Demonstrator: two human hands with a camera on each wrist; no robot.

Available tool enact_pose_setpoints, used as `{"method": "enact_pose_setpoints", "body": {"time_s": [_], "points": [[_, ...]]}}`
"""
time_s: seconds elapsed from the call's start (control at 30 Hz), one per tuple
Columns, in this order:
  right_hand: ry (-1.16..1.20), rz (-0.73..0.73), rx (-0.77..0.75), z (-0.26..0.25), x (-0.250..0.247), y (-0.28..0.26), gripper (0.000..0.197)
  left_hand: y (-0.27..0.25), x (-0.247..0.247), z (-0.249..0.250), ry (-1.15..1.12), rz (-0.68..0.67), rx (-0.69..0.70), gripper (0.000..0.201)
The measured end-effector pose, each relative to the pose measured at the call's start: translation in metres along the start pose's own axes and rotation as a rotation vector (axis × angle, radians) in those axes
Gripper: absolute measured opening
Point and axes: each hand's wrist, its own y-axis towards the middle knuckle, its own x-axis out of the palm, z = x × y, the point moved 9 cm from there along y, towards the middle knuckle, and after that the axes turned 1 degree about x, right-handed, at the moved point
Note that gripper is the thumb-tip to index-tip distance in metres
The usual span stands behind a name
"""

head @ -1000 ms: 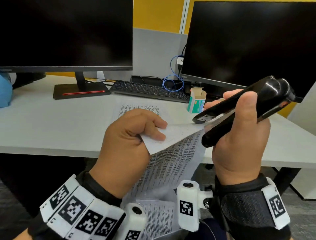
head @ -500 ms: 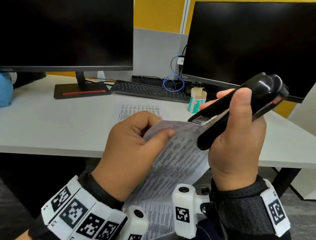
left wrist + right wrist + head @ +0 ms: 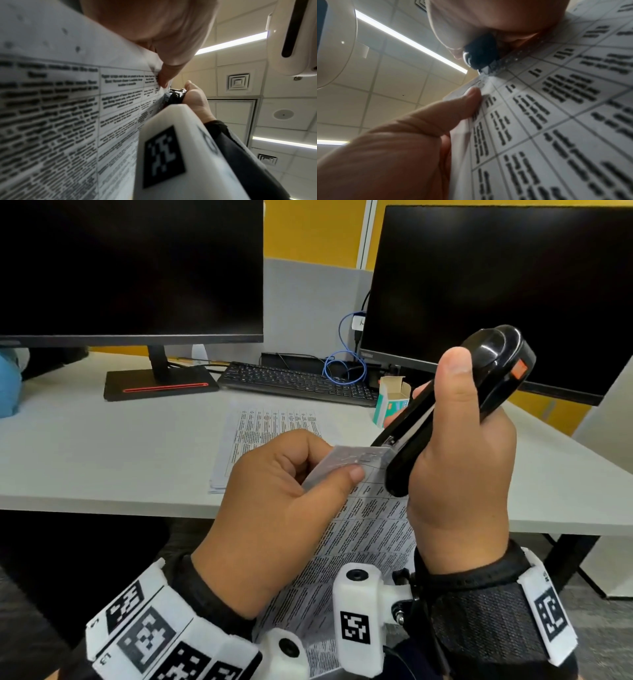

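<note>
White sheets (image 3: 363,529), pinched at their corner by the left hand (image 3: 274,508), have that corner in the mouth of the stapler (image 3: 416,422), which the right hand (image 3: 459,481) grips at two o'clock. No staple shows, so the squeeze seems left to do; another stack (image 3: 246,446) waits at twelve o'clock.

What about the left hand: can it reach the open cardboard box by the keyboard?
Probably not: the left hand pinches the papers, and the right hand holding the stapler blocks the box.
</note>
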Motion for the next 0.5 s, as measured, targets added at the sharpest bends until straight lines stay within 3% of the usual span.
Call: {"method": "enact_pose_setpoints", "body": {"time_s": [0.13, 0.3, 0.5], "points": [[-0.041, 0.012, -0.022, -0.003, -0.002, -0.001, 0.043, 0.0, 0.004, -0.003, -0.005, -0.039, -0.029, 0.015], [-0.08, 0.008, -0.038, -0.003, 0.001, -0.002, 0.045, 0.0, 0.02, 0.006, 0.173, -0.247, -0.016, 0.032], [-0.043, -0.019, -0.033, -0.001, 0.006, -0.007, 0.05, -0.001, 0.02, 0.027, 0.498, -0.215, 0.192, 0.026]]}}
